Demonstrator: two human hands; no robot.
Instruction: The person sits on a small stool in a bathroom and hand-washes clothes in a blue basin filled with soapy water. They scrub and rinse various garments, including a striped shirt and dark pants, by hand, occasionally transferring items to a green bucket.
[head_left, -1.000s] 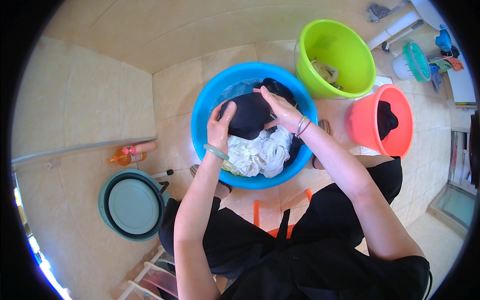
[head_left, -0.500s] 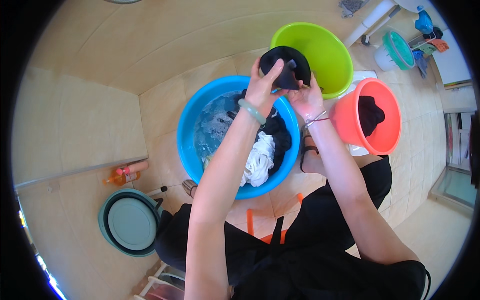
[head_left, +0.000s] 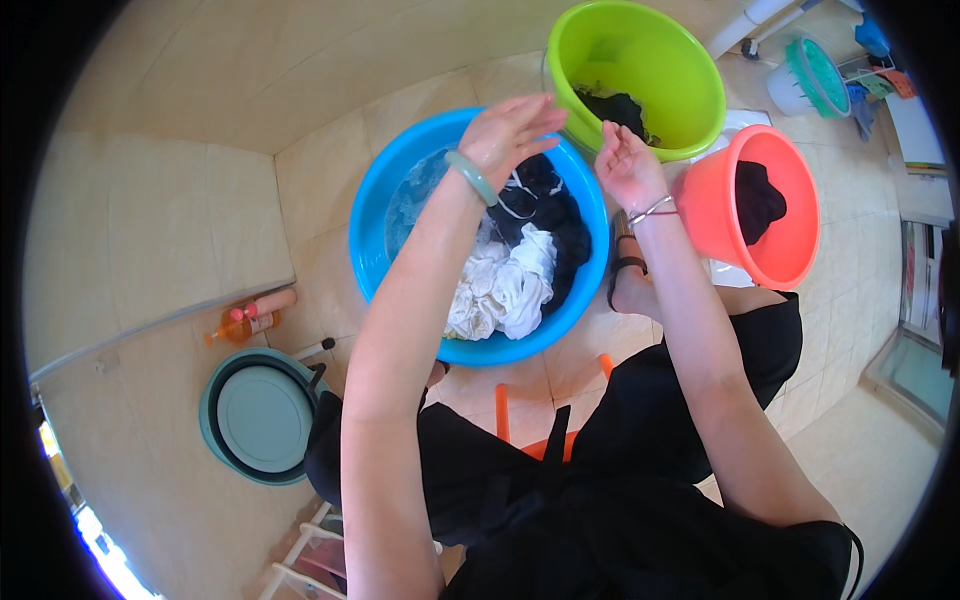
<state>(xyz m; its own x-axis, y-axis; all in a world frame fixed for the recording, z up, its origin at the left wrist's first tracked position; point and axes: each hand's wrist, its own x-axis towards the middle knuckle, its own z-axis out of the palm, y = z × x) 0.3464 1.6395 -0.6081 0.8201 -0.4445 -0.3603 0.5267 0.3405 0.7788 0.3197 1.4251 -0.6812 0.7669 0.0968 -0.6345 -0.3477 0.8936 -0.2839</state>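
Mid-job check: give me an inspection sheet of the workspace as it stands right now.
Surface: beige tiled floor.
Job's things: blue basin with water, white and black laundry; green basin with a dark garment; coral basin with a dark cloth.
Clutter: orange bottle lying on the floor; teal collapsible tub.
Grippers: left hand and right hand both open and empty, raised over the blue basin's far rim.
Cables: nothing seen.
Surroundings: cleaning items at upper right, too small to tell.

Black and white wet laundry (head_left: 520, 260) heaped in blue basin (head_left: 372, 230)
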